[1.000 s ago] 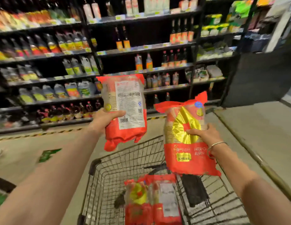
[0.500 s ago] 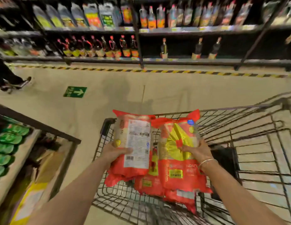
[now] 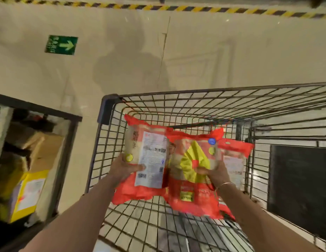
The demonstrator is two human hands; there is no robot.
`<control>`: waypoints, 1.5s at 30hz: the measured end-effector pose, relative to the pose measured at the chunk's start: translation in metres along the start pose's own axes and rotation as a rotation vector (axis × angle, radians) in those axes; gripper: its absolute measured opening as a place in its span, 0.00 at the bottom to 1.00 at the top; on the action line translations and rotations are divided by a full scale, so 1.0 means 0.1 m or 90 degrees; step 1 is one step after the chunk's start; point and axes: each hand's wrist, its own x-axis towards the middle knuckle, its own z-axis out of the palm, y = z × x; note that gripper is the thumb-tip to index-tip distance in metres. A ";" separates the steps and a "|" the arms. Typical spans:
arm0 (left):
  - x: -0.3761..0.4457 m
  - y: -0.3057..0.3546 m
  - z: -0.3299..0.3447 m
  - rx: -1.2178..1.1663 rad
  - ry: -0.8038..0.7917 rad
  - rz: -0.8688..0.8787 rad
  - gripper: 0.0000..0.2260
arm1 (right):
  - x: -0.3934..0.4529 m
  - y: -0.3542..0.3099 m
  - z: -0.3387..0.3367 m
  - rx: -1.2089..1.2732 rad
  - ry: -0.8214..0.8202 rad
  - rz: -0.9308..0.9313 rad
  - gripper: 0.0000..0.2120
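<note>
The left hand (image 3: 125, 170) is gripping a red bag with a white back label (image 3: 151, 160). Its thumb is lying across the lower part of the label and its fingers are wrapping round behind the left edge, so the bag is hanging tilted inside the wire shopping cart (image 3: 107, 113), above the grid floor. The right hand (image 3: 216, 174) is clasping a second red bag with a yellow front panel (image 3: 193, 171), thumb pressing on the front and fingers going behind the right edge. A thin bracelet (image 3: 226, 184) is sitting on that wrist. The two bags are hanging side by side, their inner edges meeting near the middle of the cart. Behind and to the right of the yellow-fronted one, a third red bag (image 3: 235, 155) is lying in the cart, partly covered; whether the held bag is resting on it is hard to judge from this angle. A dark flat panel (image 3: 297, 188) is standing at the cart's right end. Left of the cart, a low shelf frame (image 3: 49, 110) is holding cardboard boxes (image 3: 43, 148) and a yellow carton (image 3: 29, 193). On the pale floor ahead, a green arrow sign (image 3: 61, 44) is pointing right, and yellow-and-black striped tape (image 3: 158, 6) is running across the top of the view.
</note>
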 end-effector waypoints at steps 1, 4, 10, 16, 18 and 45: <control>0.06 -0.04 0.03 0.011 -0.014 -0.007 0.25 | 0.02 0.02 0.03 -0.001 0.000 0.011 0.48; 0.26 -0.17 0.09 0.010 -0.035 -0.033 0.29 | 0.06 0.04 0.12 0.015 0.019 0.033 0.35; 0.32 -0.13 0.21 0.129 0.122 -0.041 0.35 | 0.07 0.08 0.09 -0.069 0.056 -0.002 0.42; -0.07 0.15 0.42 0.339 0.197 0.005 0.37 | -0.43 -0.32 0.11 -0.289 0.120 -0.131 0.41; -0.27 0.33 0.47 0.429 0.206 0.112 0.36 | -0.62 -0.49 0.03 -0.347 0.137 -0.180 0.34; -5.07 1.94 2.88 0.671 -0.193 1.251 0.25 | -5.25 0.42 -2.27 -0.157 1.094 -0.048 0.19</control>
